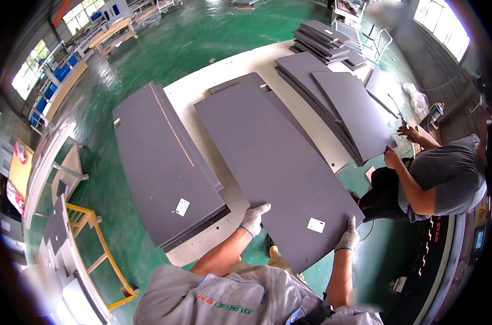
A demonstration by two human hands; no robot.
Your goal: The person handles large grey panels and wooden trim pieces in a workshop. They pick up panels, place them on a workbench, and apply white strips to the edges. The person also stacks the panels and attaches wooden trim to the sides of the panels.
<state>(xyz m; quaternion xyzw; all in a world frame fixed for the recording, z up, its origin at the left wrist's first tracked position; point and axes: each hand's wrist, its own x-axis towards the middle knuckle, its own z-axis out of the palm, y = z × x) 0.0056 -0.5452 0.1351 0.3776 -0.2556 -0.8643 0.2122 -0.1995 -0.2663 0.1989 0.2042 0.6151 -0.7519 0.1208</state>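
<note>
A large dark grey panel [278, 151] reaches from the white table toward me, its near end past the table's edge. My left hand [253, 219], in a pale knit glove, grips its left edge, thumb on top. On the right edge, close to the near corner, my gloved right hand [348, 236] holds it with the thumb up and the other fingers mostly hidden. A white label [316, 225] lies on the panel between my hands. Left of it rests a stack of grey panels [153, 162] with another white label [182, 207] and a thin wooden strip [171, 124] on top.
At the right a co-worker [444, 176] holds a grey panel [354, 108] and a thin tool. Smaller boards [324, 40] are piled at the white table's [189, 116] far end. A yellow frame cart [102, 249] stands left, a machine [452, 271] lower right.
</note>
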